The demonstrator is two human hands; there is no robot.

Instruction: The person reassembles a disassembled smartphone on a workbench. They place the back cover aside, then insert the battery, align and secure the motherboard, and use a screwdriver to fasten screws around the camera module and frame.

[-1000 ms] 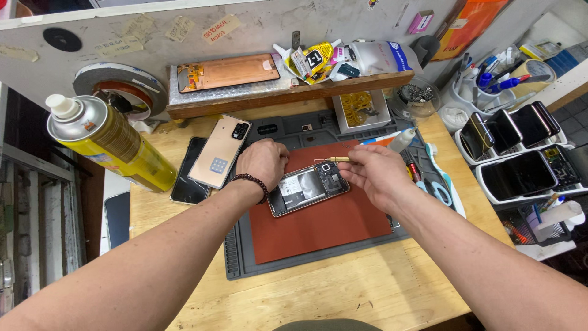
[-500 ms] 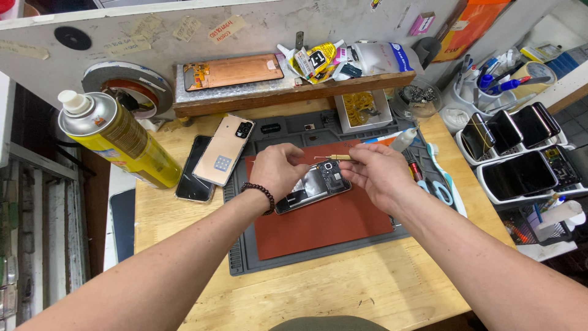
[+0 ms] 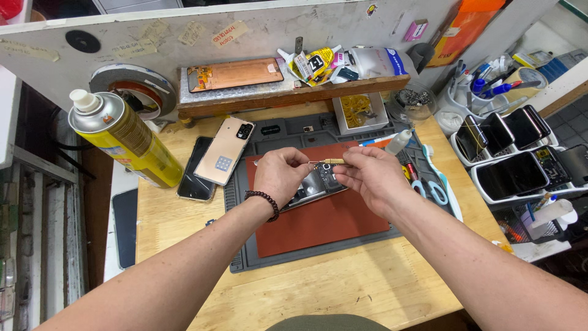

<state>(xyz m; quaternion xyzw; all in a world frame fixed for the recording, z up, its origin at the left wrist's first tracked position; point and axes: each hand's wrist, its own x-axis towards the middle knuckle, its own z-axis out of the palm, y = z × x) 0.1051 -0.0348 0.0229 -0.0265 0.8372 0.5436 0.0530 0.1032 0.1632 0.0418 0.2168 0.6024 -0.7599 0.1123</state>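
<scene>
I am looking down on a crowded wooden repair bench [image 3: 343, 288] with a grey partition behind it and a dark work mat carrying a red pad [image 3: 324, 224] in the middle. My left hand [image 3: 280, 176] and right hand [image 3: 367, 178] meet above the pad, and between them is a thin tool with a yellowish handle [image 3: 332, 162], lying level. My left fingertips pinch its fine metal end; my right thumb and forefinger are closed on the handle. Just under the hands lies an opened phone [image 3: 320, 184], back cover off and insides showing, resting on the pad.

I judge the tool to be light and stiff, with a tip that would bend or slip easily, so the handle is the safe place to hold it. The opened phone looks fragile; I would take it by its edges, never across the exposed parts.

To the left a gold phone [image 3: 224, 151] lies across a dark phone [image 3: 195, 168], near a yellow spray can [image 3: 125, 140]. Blue-handled scissors [image 3: 432, 184] lie on the right.

Compared with a second ago, both hands have lifted off the opened phone and come together on the tool; the phone has barely shifted.
</scene>
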